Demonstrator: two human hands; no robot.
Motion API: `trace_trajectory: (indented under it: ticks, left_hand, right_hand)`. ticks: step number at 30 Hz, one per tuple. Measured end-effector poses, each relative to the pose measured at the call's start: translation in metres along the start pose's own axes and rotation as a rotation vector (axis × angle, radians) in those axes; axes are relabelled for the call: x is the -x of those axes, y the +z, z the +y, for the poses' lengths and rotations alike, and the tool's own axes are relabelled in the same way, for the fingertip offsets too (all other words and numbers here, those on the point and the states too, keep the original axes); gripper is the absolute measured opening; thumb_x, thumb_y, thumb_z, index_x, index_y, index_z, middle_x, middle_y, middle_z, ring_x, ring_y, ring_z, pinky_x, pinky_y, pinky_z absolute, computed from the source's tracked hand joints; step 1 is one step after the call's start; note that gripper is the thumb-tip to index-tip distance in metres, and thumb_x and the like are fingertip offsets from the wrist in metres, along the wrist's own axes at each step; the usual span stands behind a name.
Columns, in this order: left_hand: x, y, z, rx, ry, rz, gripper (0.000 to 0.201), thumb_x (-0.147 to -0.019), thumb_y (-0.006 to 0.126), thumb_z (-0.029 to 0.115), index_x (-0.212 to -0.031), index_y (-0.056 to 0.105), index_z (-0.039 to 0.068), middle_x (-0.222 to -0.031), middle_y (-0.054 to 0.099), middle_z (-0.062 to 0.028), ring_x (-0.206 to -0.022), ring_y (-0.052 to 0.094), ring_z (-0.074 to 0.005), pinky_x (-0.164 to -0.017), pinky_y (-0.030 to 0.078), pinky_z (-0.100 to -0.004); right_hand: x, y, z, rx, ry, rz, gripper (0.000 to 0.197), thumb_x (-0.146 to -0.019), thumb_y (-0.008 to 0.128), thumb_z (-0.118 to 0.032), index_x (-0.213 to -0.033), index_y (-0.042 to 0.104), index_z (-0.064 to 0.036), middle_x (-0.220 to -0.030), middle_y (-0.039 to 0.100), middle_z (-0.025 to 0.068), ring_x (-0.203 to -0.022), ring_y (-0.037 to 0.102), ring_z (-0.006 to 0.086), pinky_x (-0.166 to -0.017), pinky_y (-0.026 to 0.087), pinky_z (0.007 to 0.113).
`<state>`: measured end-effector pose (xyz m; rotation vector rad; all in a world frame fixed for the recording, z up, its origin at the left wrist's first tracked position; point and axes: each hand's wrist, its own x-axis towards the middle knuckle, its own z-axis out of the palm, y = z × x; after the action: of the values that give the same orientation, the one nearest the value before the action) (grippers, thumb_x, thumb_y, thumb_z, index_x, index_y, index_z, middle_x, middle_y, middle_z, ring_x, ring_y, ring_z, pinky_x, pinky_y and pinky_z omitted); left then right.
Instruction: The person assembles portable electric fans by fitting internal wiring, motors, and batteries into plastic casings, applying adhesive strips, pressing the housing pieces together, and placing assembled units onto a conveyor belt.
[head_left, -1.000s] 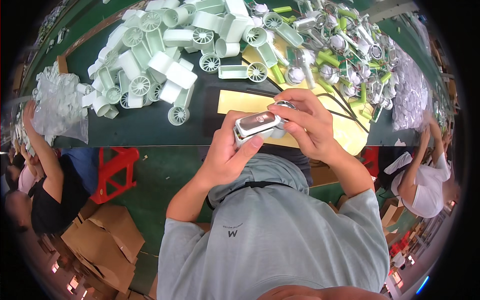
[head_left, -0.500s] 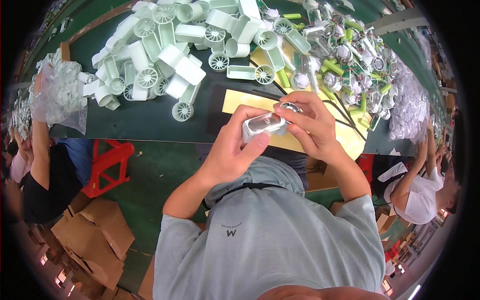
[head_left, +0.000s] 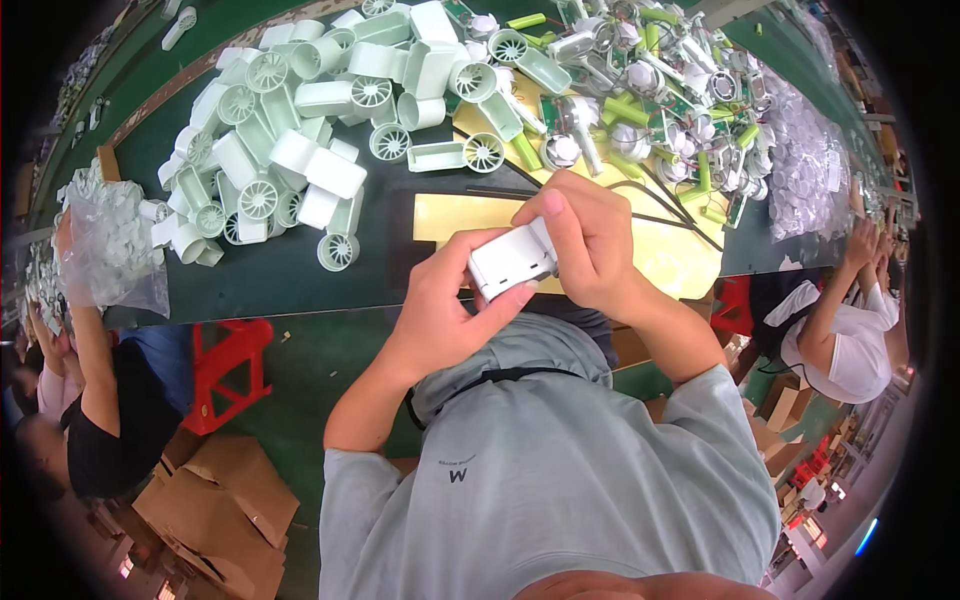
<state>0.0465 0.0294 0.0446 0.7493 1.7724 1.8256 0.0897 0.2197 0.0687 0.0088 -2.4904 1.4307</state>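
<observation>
Above my lap, at the table's front edge, both hands grip a small white handheld fan casing (head_left: 508, 263). Its smooth side with small dark slots faces up. My left hand (head_left: 438, 312) is closed around the body's left end, thumb along the near edge. At the other end my right hand (head_left: 590, 243) is closed over the round head, its thumb pressing from above; the fingers hide most of that head. Past my hands, a yellow sheet (head_left: 450, 218) lies on the dark table, with black cables (head_left: 655, 190) across it.
Pale green fan shells (head_left: 335, 172) with round grilles are heaped at the back left. Circuit boards, motors and green battery cells (head_left: 625, 110) pile up at the back right, beside bagged clear parts (head_left: 808, 170). A red stool (head_left: 228, 375) and cardboard boxes (head_left: 215, 515) stand left; co-workers sit both sides.
The casing has been turned over: its shiny silver panel faced up before, and now the slotted white side does. My right hand has shifted its grip, thumb now on top. The view has moved slightly.
</observation>
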Motion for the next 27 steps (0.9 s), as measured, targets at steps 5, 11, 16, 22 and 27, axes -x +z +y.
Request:
trace_trajectory:
  ticks: [5, 11, 16, 22, 27]
  left_hand:
    - [0.001, 0.005, -0.001, -0.317, 0.276, 0.101, 0.043, -0.077, 0.081, 0.012, -0.114, 0.061, -0.001, -0.081, 0.069, -0.0084, -0.057, 0.061, -0.0111, -0.051, 0.049, -0.0253]
    - [-0.005, -0.011, -0.012, -0.281, 0.243, 0.059, 0.033, -0.082, 0.075, 0.018, -0.106, 0.064, -0.002, -0.076, 0.068, -0.0084, -0.058, 0.061, -0.0104, -0.053, 0.048, -0.0255]
    - [0.001, -0.018, -0.023, 0.156, -0.099, 0.046, 0.054, -0.092, 0.064, 0.046, -0.107, 0.060, -0.006, -0.065, 0.057, -0.0028, -0.048, 0.047, -0.0053, -0.041, 0.033, -0.0212]
    - [0.001, -0.016, -0.021, 0.265, -0.160, 0.008, 0.061, -0.092, 0.064, 0.050, -0.113, 0.057, -0.006, -0.066, 0.055, -0.0035, -0.046, 0.046, -0.0060, -0.039, 0.032, -0.0211]
    - [0.000, -0.016, -0.025, 0.261, -0.124, -0.017, 0.055, -0.093, 0.064, 0.042, -0.116, 0.057, -0.007, -0.068, 0.056, -0.0046, -0.049, 0.048, -0.0066, -0.041, 0.035, -0.0212]
  right_hand:
    - [0.005, 0.007, -0.003, -0.014, -0.059, 0.079, 0.041, -0.103, 0.039, -0.016, -0.079, 0.066, 0.0032, -0.070, 0.058, 0.0116, -0.055, 0.052, 0.0209, -0.052, 0.040, 0.032]
    - [0.005, -0.001, -0.003, -0.163, 0.105, -0.085, 0.052, -0.106, 0.031, -0.028, -0.085, 0.068, 0.0028, -0.074, 0.060, 0.0105, -0.063, 0.055, 0.0181, -0.059, 0.042, 0.031]
    - [0.007, -0.001, -0.004, -0.419, 0.258, -0.076, 0.059, -0.107, 0.026, -0.038, -0.099, 0.068, 0.0023, -0.081, 0.063, 0.0073, -0.070, 0.055, 0.0130, -0.064, 0.042, 0.028]
    - [0.004, 0.003, -0.001, -0.317, 0.116, -0.043, 0.053, -0.107, 0.029, -0.032, -0.098, 0.068, 0.0028, -0.082, 0.064, 0.0080, -0.072, 0.056, 0.0144, -0.067, 0.044, 0.028]
    - [0.002, 0.003, 0.000, -0.356, 0.151, -0.001, 0.045, -0.107, 0.036, -0.029, -0.096, 0.068, 0.0014, -0.076, 0.062, 0.0111, -0.068, 0.058, 0.0202, -0.065, 0.046, 0.032]
